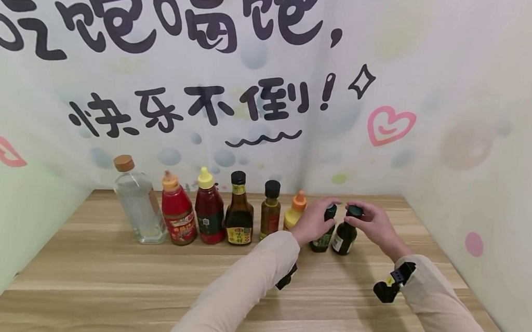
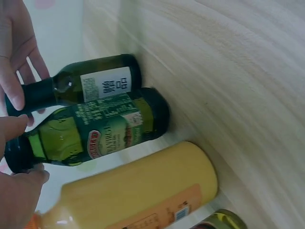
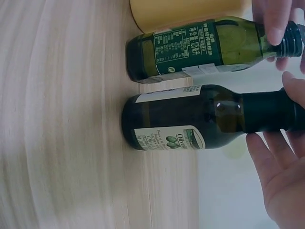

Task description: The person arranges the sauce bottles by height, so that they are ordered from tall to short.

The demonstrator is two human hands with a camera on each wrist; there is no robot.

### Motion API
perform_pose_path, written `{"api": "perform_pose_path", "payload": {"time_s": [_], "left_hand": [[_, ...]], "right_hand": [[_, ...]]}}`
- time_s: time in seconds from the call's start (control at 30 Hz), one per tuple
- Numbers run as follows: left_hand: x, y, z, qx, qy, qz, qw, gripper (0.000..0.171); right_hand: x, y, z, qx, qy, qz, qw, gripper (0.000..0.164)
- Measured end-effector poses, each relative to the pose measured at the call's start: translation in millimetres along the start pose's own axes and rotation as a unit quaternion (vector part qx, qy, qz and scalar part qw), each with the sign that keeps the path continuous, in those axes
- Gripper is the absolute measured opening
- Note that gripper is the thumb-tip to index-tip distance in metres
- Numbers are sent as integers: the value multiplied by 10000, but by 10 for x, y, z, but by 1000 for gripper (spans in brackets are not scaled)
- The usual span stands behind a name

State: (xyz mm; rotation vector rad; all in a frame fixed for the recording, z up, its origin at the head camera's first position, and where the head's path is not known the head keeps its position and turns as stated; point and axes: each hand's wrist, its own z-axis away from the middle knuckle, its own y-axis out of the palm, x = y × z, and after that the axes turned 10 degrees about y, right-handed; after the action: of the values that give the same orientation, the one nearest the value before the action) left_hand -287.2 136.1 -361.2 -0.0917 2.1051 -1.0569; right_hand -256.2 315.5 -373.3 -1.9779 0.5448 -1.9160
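Two small oil bottles stand side by side at the right end of a row on the wooden table (image 1: 209,292). My left hand (image 1: 312,223) pinches the left one, a green glass olive oil bottle (image 2: 112,129), by its neck and dark cap between thumb and fingers. The other, a darker olive oil bottle (image 3: 176,117) with a pale label, has my right hand (image 1: 375,225) at its cap and neck, thumb on one side and fingers on the other. Both bottles are upright, close together. A yellow squeeze bottle (image 1: 292,218) stands just left of my left hand, partly hidden by it.
Leftward along the row stand an oil bottle with a black cap (image 1: 270,210), a dark sauce bottle (image 1: 239,216), two red squeeze bottles, one orange-capped (image 1: 179,214) and one yellow-capped (image 1: 209,213), and a large clear bottle (image 1: 138,205). A printed cloth wall (image 1: 266,161) rises behind them.
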Motion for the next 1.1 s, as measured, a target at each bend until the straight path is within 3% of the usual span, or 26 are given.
{"api": "perform_pose_path", "payload": {"time_s": [0.2, 0.33, 0.47, 0.73, 0.9, 1.1], "left_hand": [[-60, -45, 10, 35, 227, -92, 9997, 41], [-85, -101, 44, 73, 403, -70, 9991, 42], [-115, -206, 105, 188, 611, -31, 9980, 42], [-145, -493, 276, 392, 1175, -95, 9923, 41], [-165, -687, 454, 492, 1289, -111, 9904, 42], [-132, -970, 679, 162, 1520, -180, 9881, 41]], "right_hand": [[23, -13, -3, 73, -39, 198, 9998, 47], [61, -29, 19, 150, 54, 541, 9984, 57], [122, -86, 67, 176, 57, 827, 9964, 66], [268, -222, 155, 52, -249, 964, 9950, 67], [321, -248, 217, -170, -724, 1448, 9867, 63], [326, -232, 311, -613, -1197, 2049, 9695, 59]]}}
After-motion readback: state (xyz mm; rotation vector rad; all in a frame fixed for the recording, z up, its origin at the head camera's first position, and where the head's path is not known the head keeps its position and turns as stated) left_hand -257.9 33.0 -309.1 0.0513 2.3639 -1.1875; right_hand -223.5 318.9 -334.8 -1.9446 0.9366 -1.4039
